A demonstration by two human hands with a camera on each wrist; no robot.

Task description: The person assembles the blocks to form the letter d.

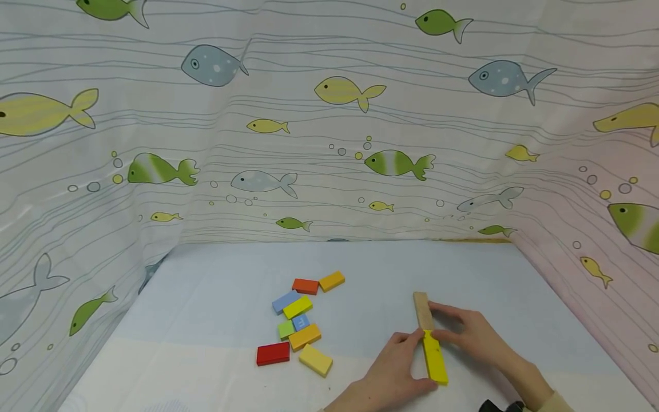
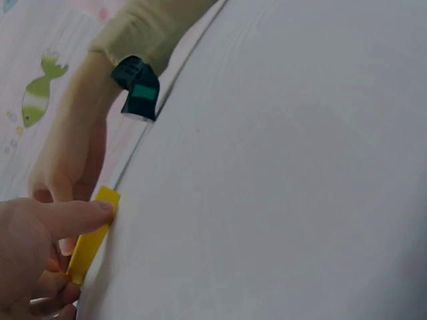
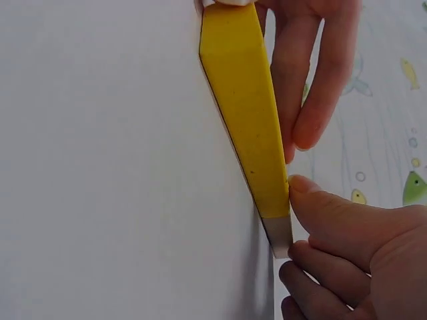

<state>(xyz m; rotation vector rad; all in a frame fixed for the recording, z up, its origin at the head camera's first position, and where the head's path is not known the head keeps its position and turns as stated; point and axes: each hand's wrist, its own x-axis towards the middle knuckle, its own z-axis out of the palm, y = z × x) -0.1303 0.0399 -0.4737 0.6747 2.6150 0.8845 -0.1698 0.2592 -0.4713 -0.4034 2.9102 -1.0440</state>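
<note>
Yellow block sits pinched lengthwise in the left grip, thumb at its near end. Just beyond it, end to end, lies the tan block; the right grip, unclenched, touches its right side. Straightening the pair seems the step in hand; the next move likely calls for light, even pressure. Loose coloured blocks lie left of both grips.

On the tabletop, small blocks lie left of the long piece. This piece is between the left grip and the right grip. Behind the tabletop is a curtain.
</note>
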